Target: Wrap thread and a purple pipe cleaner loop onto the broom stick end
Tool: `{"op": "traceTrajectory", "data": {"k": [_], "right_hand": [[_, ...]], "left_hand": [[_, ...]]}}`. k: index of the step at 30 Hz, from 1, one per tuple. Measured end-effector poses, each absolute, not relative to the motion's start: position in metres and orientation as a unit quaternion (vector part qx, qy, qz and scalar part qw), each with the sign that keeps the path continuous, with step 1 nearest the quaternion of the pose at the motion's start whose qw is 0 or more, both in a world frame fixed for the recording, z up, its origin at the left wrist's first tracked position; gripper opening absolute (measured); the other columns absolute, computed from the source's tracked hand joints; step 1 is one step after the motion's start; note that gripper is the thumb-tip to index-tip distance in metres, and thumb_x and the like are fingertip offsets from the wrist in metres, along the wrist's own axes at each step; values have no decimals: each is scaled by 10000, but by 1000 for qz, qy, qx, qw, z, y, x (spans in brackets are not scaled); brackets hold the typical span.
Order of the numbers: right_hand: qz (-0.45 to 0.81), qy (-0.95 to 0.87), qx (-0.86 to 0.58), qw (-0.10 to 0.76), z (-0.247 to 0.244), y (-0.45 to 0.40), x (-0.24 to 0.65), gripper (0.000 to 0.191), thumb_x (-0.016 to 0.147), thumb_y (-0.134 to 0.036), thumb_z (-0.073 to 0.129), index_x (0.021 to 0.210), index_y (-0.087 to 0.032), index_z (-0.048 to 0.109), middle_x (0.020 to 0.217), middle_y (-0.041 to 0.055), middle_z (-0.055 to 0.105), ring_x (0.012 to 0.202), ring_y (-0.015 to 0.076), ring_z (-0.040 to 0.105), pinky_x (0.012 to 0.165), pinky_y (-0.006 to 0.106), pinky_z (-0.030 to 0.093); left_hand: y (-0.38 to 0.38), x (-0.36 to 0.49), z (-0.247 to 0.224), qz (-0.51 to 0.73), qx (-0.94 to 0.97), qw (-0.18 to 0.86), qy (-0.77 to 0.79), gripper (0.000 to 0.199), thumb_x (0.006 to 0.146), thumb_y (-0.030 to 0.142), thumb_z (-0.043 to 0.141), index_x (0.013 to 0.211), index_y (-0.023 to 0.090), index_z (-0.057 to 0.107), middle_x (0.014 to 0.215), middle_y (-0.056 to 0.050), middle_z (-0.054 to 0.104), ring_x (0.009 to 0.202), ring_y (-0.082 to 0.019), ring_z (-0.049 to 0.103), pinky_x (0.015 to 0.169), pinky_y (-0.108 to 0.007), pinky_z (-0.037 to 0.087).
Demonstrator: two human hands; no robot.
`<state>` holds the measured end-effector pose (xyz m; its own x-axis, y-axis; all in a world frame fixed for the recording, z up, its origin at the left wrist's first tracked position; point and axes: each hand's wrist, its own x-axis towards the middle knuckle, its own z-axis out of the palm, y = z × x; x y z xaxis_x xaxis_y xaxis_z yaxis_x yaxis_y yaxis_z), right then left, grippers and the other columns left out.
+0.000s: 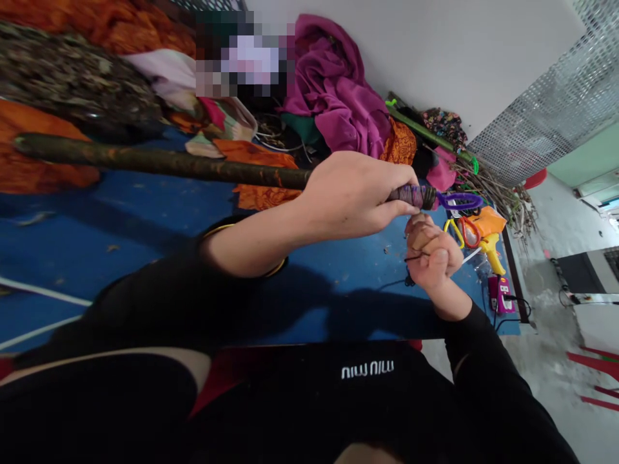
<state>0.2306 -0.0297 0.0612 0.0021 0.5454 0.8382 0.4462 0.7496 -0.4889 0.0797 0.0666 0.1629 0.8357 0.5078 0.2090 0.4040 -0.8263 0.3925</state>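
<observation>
A long dark green-brown stick [169,162] lies level across the view, above the table. Near its right end my left hand [351,196] is closed around it, thumb and forefinger at a band of purple-grey cord wrapping [410,194]. A purple loop [461,202] sticks out past the wrapped tip. Just below that end, my right hand [432,254] is closed in a fist, with a thin dark cord [411,259] showing at its fingers. Most of the cord is hidden inside the fist.
Beyond the stick, orange cloth [261,171] and magenta cloth [338,96] are heaped on the blue table [145,219]. At the right edge are a yellow glue gun [492,252], a purple power strip [503,294] and a bundle of twigs [503,183]. A blurred-out patch hides part of the back.
</observation>
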Motion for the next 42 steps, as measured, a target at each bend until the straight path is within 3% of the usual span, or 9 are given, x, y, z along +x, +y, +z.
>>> {"op": "traceTrajectory", "data": {"k": [1, 3, 8, 14, 18, 26, 31, 38, 42], "right_hand": [[57, -639, -298, 707, 72, -32, 223, 482, 1074, -464, 358, 651, -257, 252, 505, -84, 208, 395, 118, 273, 540, 343, 438], [162, -523, -287, 786, 94, -38, 211, 483, 1055, -344, 446, 632, -238, 238, 508, -93, 175, 383, 92, 219, 534, 304, 437], [425, -255, -359, 791, 116, -42, 221, 565, 1024, -374, 589, 623, -226, 219, 483, -128, 121, 390, 55, 88, 472, 210, 386], [584, -100, -272, 758, 101, -23, 243, 468, 1059, -289, 559, 658, -233, 325, 490, -131, 205, 384, 56, 98, 366, 164, 253], [581, -59, -236, 777, 103, -18, 247, 468, 1064, -194, 490, 658, -244, 263, 540, -103, 211, 403, 64, 212, 370, 171, 265], [572, -89, -334, 744, 111, -17, 252, 420, 1079, -255, 438, 697, -252, 264, 588, -106, 142, 429, 75, 124, 366, 191, 206], [567, -129, -409, 703, 106, -14, 258, 472, 1082, -394, 501, 704, -250, 259, 572, -122, 140, 428, 59, 117, 395, 186, 215], [475, -263, -452, 708, 95, -10, 261, 595, 1013, -671, 537, 656, -268, 284, 514, -124, 150, 424, 71, 95, 369, 234, 230], [407, -330, -474, 708, 95, -12, 260, 603, 1001, -698, 536, 643, -265, 318, 506, -107, 221, 433, 79, 210, 424, 238, 353]], "left_hand": [[68, 78, 164, 158, 942, 178, 237, 353, 955, 397, 569, 1228, 259, 746, 911, -40, 775, 879, -243, 716, 734, -309, 391], [71, 75, 165, 168, 939, 202, 222, 347, 946, 381, 597, 1241, 262, 737, 917, -28, 772, 862, -228, 709, 740, -298, 393], [72, 71, 161, 194, 932, 239, 193, 360, 915, 353, 638, 1256, 256, 705, 1008, -17, 783, 853, -200, 697, 738, -278, 401], [61, 74, 154, 158, 937, 247, 189, 342, 891, 366, 652, 1204, 234, 689, 966, -11, 777, 829, -200, 697, 707, -277, 393], [56, 78, 151, 137, 939, 244, 198, 372, 874, 381, 677, 1214, 231, 677, 939, -8, 773, 804, -201, 693, 703, -279, 389], [54, 83, 146, 97, 944, 241, 202, 314, 920, 384, 632, 1195, 243, 686, 840, -6, 751, 748, -206, 685, 685, -297, 371], [48, 88, 135, 105, 950, 226, 190, 320, 946, 423, 628, 1188, 228, 705, 797, 2, 734, 720, -188, 675, 667, -283, 358], [45, 92, 128, 133, 938, 264, 181, 257, 939, 427, 640, 1087, 250, 753, 816, 3, 766, 716, -167, 668, 624, -269, 337], [47, 92, 125, 151, 921, 309, 183, 195, 893, 404, 688, 987, 263, 785, 798, 16, 774, 715, -161, 665, 623, -265, 362]]}}
